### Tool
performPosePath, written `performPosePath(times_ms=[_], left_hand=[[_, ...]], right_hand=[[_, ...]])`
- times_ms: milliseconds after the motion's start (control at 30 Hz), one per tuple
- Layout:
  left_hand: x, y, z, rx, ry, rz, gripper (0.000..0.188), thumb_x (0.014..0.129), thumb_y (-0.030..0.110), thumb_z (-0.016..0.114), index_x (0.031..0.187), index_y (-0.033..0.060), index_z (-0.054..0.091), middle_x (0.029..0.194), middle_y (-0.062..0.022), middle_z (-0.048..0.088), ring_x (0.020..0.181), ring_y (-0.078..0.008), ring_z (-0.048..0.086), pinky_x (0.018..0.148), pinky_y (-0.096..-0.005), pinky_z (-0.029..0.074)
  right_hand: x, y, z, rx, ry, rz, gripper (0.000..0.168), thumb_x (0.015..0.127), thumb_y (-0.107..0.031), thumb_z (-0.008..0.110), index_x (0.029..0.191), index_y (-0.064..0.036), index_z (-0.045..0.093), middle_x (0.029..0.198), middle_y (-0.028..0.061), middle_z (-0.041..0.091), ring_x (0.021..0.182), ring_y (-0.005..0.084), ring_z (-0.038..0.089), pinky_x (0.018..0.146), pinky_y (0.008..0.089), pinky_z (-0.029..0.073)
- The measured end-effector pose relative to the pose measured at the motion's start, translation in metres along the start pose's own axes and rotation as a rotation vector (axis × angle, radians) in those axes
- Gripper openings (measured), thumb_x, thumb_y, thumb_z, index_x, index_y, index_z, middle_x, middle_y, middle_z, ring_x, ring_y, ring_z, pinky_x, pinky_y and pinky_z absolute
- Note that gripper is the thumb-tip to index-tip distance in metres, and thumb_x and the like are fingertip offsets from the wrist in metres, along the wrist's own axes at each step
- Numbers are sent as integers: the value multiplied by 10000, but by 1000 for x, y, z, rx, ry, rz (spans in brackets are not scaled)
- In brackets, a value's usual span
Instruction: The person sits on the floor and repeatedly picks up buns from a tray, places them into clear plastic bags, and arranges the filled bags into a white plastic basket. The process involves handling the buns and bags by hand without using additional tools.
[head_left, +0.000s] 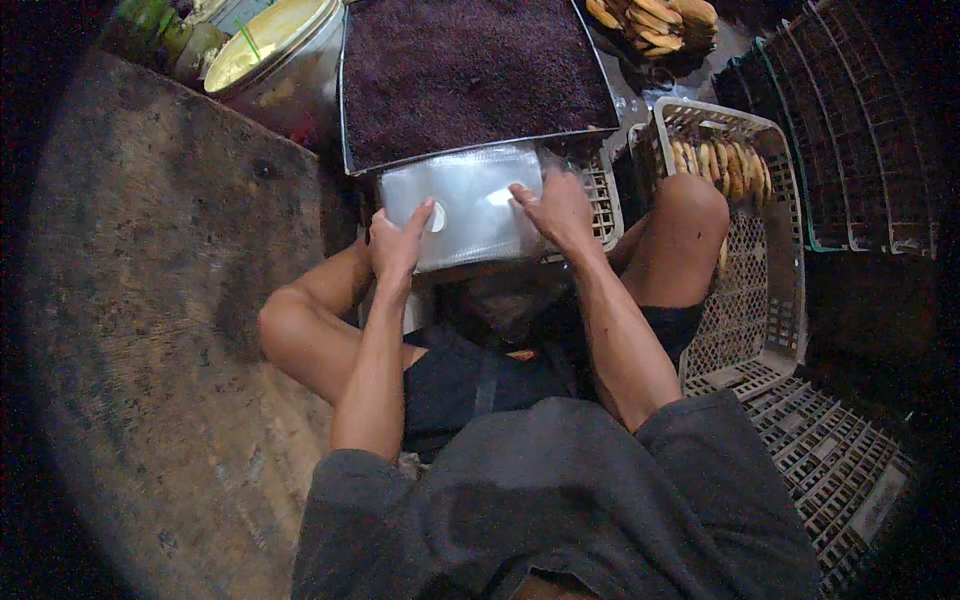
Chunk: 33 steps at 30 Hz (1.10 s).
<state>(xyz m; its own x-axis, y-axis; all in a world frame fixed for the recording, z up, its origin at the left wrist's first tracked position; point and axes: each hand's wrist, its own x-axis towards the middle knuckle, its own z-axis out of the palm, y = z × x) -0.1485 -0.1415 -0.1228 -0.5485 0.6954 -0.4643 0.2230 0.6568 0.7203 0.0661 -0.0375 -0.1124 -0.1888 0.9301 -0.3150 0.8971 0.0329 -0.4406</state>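
Observation:
Between my two hands, above my lap, is a flat stack of clear plastic sheets or bags (472, 202) with a shiny surface and a pale oval spot. My left hand (397, 240) grips its left edge, thumb on top beside the oval. At the right edge, my right hand (559, 206) has its thumb over the top; this hand is slightly blurred, and its other fingers are hidden. Just beyond the stack lies a large metal-rimmed tray (480, 151) filled with dark purple-brown, grainy material (472, 75).
At the upper left stands a round container (300, 97) holding pale yellow paste (255, 49) with a green stick. Bananas (652, 22) lie at the upper right. A plastic crate (791, 225) beside my right knee holds several more bananas (716, 165). A worn wooden surface (165, 300) extends left.

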Motion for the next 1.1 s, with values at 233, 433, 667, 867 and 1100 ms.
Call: performPosePath(times_ms=[233,433,667,867,1100], left_hand=[[-10,1,28,281,304,102,818,651,439,801,1192,-49,430,1216,-237,523,1116,-384,527,926,-457,429],[-1,14,19,100,146,44,680,700,335,804,1137,-84,496,1048,-213,623,898,-334,640,773,-427,512],[22,4,-1,-514,-302,-141,539,744,405,756,994,-58,641,893,-116,677,730,-202,662,654,-347,537],[23,13,5,-109,-214,72,490,709,339,787,980,-49,662,895,-121,682,737,-200,652,645,-346,516],[-13,128,-79,32,-449,645,272,782,214,720,946,5,662,825,-21,660,742,-94,591,680,-284,492]], right_hand=[[0,-4,14,67,166,6,599,721,-442,739,1016,35,532,1018,240,600,965,378,585,818,439,464],[8,10,14,114,114,14,563,705,-366,772,1027,12,506,989,219,605,934,372,589,802,442,460],[18,12,16,223,12,7,614,711,-329,782,1098,12,449,1088,240,568,1014,415,568,851,478,464],[27,24,16,204,-52,27,696,707,-422,767,1136,16,437,1110,249,572,1048,405,561,889,465,453],[26,-29,-133,513,-84,-655,970,705,-530,742,1360,53,329,1361,243,421,1250,312,433,1048,371,348]])
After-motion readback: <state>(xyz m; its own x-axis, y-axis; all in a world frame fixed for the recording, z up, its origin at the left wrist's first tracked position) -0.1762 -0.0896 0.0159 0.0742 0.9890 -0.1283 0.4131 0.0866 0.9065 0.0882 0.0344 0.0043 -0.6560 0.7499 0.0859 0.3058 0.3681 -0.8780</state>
